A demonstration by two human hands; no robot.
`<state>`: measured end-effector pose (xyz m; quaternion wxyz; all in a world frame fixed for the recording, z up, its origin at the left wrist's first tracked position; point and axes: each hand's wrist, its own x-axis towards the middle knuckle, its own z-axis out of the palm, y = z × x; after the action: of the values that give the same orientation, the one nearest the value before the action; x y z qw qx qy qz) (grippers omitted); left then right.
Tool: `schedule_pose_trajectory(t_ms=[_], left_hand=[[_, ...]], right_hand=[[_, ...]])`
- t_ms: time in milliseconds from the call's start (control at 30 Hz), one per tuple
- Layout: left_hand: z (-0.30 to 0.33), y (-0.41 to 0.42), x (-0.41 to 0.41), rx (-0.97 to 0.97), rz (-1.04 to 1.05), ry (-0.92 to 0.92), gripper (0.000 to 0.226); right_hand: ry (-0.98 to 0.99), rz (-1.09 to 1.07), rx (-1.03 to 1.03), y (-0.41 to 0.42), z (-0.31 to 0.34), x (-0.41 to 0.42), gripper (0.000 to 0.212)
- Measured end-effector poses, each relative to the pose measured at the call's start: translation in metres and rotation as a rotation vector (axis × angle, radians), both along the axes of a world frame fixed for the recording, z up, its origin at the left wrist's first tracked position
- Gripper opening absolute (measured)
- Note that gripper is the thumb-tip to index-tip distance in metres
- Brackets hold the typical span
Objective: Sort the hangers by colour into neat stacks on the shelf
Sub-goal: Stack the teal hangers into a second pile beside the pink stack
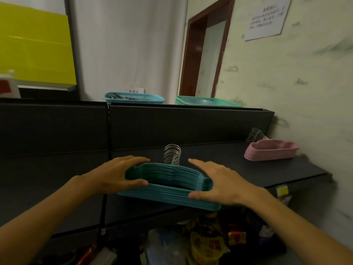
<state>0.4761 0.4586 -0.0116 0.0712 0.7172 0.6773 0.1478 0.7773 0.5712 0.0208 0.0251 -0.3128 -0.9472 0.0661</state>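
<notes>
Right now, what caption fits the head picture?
Both hands square up a teal hanger stack on the shelf; pink stack sits right.

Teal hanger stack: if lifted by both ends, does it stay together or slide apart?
Teal stack is loose, separate hangers, so layers would probably shear. The left hand and right hand squeezing both ends likely helps. The bunched metal hooks may snag or splay.

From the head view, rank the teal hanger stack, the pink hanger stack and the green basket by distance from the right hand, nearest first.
1. teal hanger stack: touching the right hand, at the shelf's front edge.
2. pink hanger stack: further right and back on the same shelf, near the wall.
3. green basket: behind and above, on top of the dark back panel.
</notes>
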Motion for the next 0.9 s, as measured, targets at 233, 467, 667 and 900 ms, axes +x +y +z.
schedule_pose_trajectory(t_ms=[233, 467, 667, 900], left_hand=[[-0.012, 0.003, -0.011, -0.013, -0.122, 0.119, 0.071], [-0.006, 0.019, -0.016, -0.085, -0.205, 0.313, 0.066], [-0.01, 0.028, -0.021, -0.11, -0.259, 0.238, 0.065], [-0.015, 0.03, -0.025, -0.064, -0.255, 0.209, 0.061]], right_hand=[[-0.129, 0.008, 0.012, 0.003, -0.018, 0.001, 0.085], [-0.155, 0.003, 0.025, 0.015, -0.026, 0.001, 0.077], [-0.13, 0.004, -0.009, 0.019, -0.034, 0.0, 0.075], [-0.092, 0.023, 0.033, 0.023, -0.04, 0.001, 0.074]])
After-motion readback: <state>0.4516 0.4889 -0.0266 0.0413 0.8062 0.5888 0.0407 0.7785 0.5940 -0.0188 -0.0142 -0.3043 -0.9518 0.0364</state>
